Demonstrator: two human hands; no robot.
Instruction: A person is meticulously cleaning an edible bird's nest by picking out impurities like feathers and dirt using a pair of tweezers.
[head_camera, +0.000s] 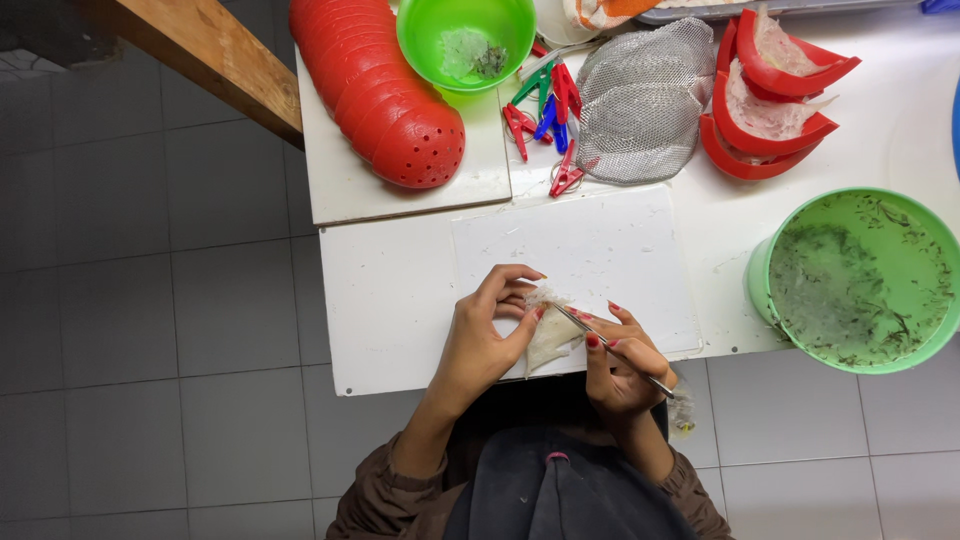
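Observation:
My left hand pinches a pale, whitish, cup-shaped fibrous piece over the near edge of a white cutting board. My right hand grips thin metal tweezers, whose tip touches the top of the pale piece next to my left fingertips. Both hands sit close together at the front edge of the white table.
A green tub of murky water with dark specks stands at right. Behind are red moulds holding pale pieces, wire mesh sieves, coloured clothes pegs, a stack of red perforated cups and a green bowl. Grey tiled floor lies left.

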